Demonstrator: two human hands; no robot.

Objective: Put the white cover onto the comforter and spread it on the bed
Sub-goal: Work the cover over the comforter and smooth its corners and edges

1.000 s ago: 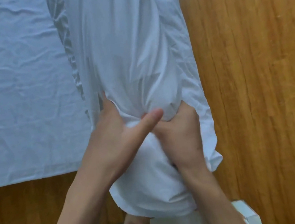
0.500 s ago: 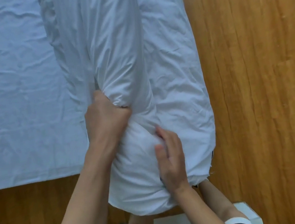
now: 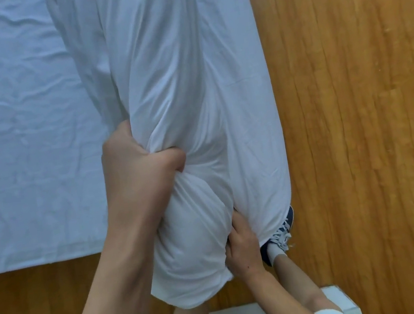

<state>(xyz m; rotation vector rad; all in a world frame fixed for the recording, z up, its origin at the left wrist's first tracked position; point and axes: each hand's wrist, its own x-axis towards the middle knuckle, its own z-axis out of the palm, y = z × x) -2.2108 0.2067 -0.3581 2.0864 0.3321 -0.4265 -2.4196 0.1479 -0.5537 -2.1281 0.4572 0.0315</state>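
Left hand (image 3: 138, 166) fists the cover (image 3: 185, 85); right hand (image 3: 239, 245) pinches its hem. Comforter (image 3: 193, 238) may bunch inside if grips slip.

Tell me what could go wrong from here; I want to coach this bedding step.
The white cover hangs off the bed over the wooden floor, so it might drag and pick up dirt. The left hand grips one bunched fistful, so the comforter could stay lumped inside. The right hand grips beside a shoe; stepping on the fabric seems possible.
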